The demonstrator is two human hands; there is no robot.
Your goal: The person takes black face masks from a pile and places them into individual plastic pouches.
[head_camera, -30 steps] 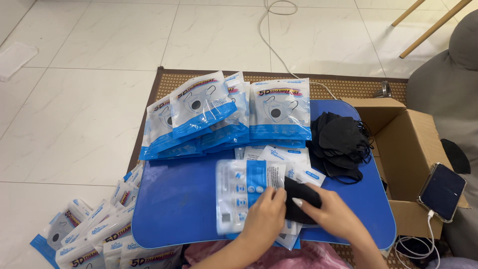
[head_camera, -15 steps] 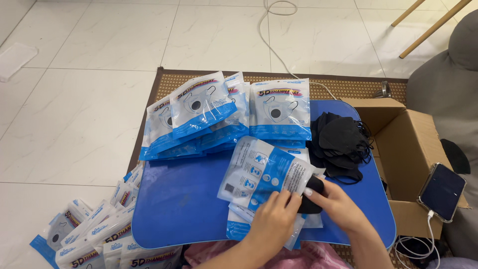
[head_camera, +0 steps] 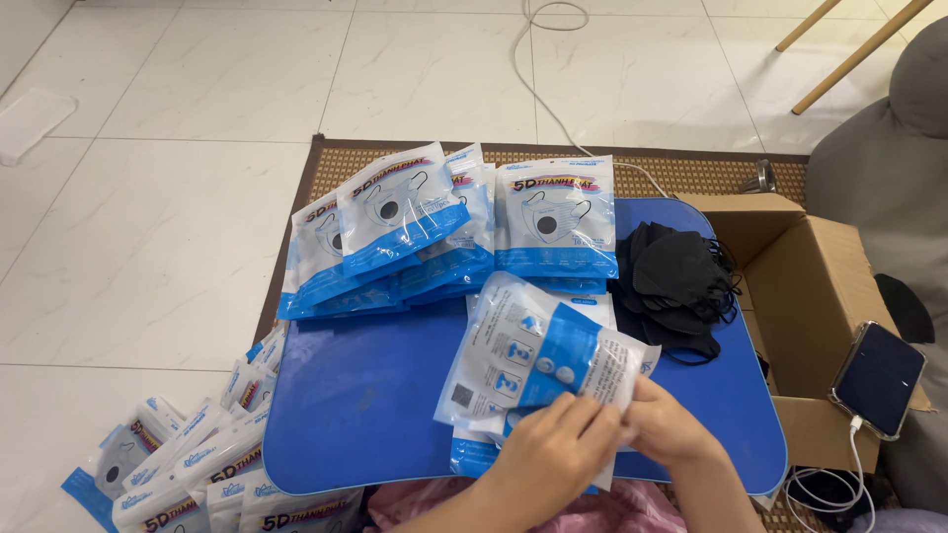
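My left hand (head_camera: 555,452) and my right hand (head_camera: 668,426) both grip one blue-and-white plastic mask packet (head_camera: 538,353) at its lower right end, tilted above the blue tray table (head_camera: 375,395). The packet's printed back faces up. Under it lie more flat packets (head_camera: 474,456). A pile of loose black face masks (head_camera: 679,288) sits on the table just right of the packet. Filled packets (head_camera: 434,232) with dark masks inside are stacked along the table's far edge.
An open cardboard box (head_camera: 810,296) stands to the right of the table, a phone (head_camera: 877,379) on a cable leaning on its flap. More packets (head_camera: 188,464) lie on the tiled floor at lower left. A woven mat (head_camera: 681,170) lies under the table.
The black mask that showed at the packet's open end has gone out of sight inside it. The packet has lifted and tilted, and both hands have closed together on its end.
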